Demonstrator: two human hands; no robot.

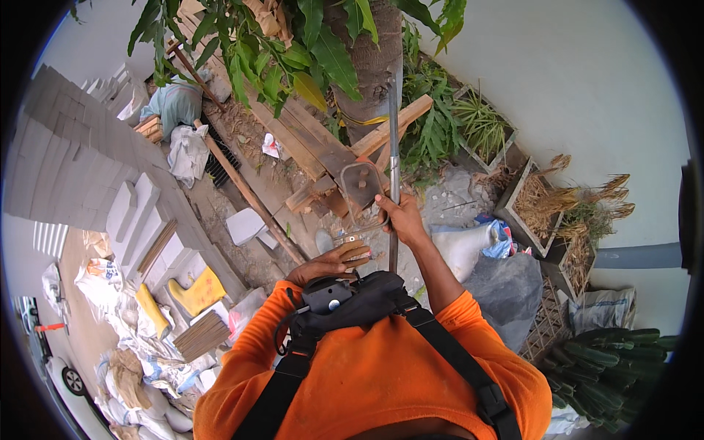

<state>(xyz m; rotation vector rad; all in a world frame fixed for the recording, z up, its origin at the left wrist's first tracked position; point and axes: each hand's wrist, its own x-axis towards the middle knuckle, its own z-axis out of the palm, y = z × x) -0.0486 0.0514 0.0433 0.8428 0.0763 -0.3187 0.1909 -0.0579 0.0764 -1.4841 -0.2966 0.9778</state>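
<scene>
— Where was the steel rod (pixel 394 158) held?
— Upright before the trunk (pixel 374 66), gripped by the right hand (pixel 400 216). A bent stirrup (pixel 359 192) was pinched by the left hand (pixel 334 260), seemingly not yet tied on.

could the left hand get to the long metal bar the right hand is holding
Probably yes: the left hand lies just beside the metal bar gripped by the right hand, with only a bent wire piece between them.
</scene>
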